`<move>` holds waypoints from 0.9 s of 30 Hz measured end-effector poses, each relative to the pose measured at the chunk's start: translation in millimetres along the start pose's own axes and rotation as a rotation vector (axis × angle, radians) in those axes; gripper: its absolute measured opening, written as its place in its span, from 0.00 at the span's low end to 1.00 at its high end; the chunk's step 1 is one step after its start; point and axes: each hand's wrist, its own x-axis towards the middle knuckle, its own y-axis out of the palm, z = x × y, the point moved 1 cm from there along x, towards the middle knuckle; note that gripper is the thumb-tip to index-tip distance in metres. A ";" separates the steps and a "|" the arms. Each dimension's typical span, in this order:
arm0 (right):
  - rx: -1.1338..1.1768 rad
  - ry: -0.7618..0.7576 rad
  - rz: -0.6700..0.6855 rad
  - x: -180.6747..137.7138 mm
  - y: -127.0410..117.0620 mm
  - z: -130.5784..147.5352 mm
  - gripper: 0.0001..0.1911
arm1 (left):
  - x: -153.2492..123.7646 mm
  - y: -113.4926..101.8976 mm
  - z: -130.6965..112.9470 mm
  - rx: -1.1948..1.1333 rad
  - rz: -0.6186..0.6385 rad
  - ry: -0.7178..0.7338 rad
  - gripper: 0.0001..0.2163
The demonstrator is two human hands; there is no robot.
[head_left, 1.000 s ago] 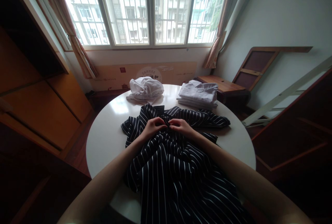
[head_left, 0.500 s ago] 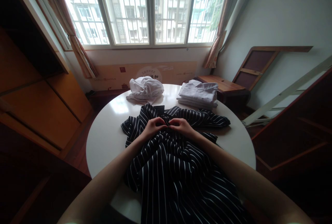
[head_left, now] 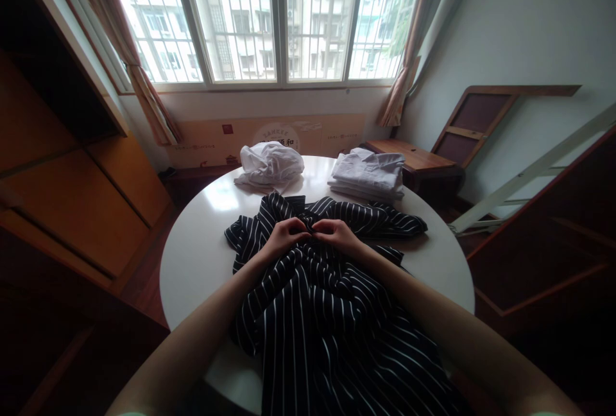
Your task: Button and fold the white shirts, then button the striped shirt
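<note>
A black shirt with white stripes (head_left: 332,313) lies rumpled over the round white table (head_left: 197,255), its lower part hanging over the near edge toward me. My left hand (head_left: 287,234) pinches the cloth near the shirt's upper middle. Just to its right, my right hand (head_left: 334,234) pinches the same area, fingertips almost meeting the left ones. Whatever small part sits between the fingertips is too small to make out. One striped sleeve (head_left: 399,220) stretches to the right across the table.
At the table's far side sit a crumpled white garment (head_left: 272,162) and, right of it, a stack of folded white shirts (head_left: 368,172). Beyond stand a wooden stool-like piece (head_left: 414,154) and a barred window (head_left: 279,24). A pale ladder (head_left: 524,178) leans at right.
</note>
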 end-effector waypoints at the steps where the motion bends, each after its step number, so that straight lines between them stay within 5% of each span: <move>1: -0.005 -0.002 0.000 0.1 0.0 -0.3 0.10 | 0.0 -0.1 0.1 0.004 0.000 0.000 0.10; 27: -0.074 -0.039 0.002 -1.4 -2.0 2.9 0.12 | -0.3 -0.1 -1.8 0.050 -0.003 0.003 0.10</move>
